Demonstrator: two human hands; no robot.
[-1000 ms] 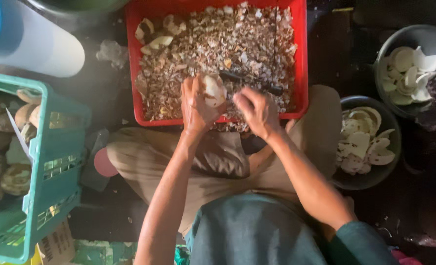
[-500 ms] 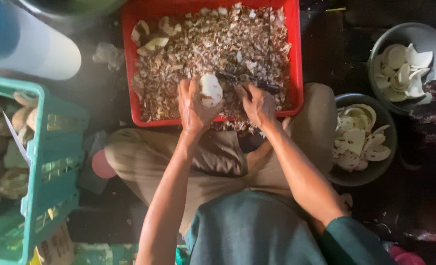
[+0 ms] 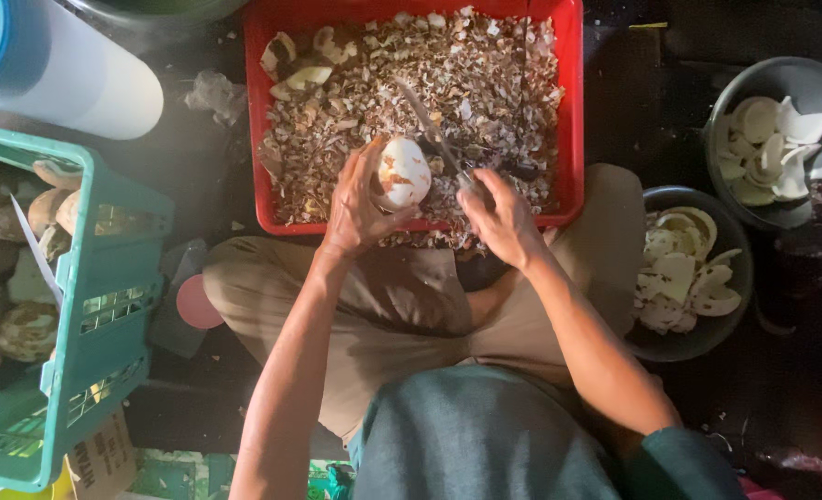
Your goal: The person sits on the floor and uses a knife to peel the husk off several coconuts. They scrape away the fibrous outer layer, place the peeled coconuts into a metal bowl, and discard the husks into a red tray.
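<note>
My left hand (image 3: pixel 360 206) grips a pale, partly peeled round piece of coconut flesh (image 3: pixel 404 172) over the near edge of a red crate (image 3: pixel 573 111). My right hand (image 3: pixel 501 219) holds a knife (image 3: pixel 437 134) by its handle; the blade points up and left, just right of the coconut piece. The crate is filled with brown and white peel shavings (image 3: pixel 485 83). I sit cross-legged, knees spread under both arms.
A teal plastic basket (image 3: pixel 96 306) with unpeeled brown coconut pieces stands at left. Two dark bowls of white coconut pieces sit at right, one near (image 3: pixel 735 278), one far (image 3: pixel 790 79). A white cylinder with a blue end (image 3: pixel 68 74) lies at top left.
The coconut piece has turned in my left hand. My right hand has drawn back slightly to the right, and the knife blade now shows clear of the coconut.
</note>
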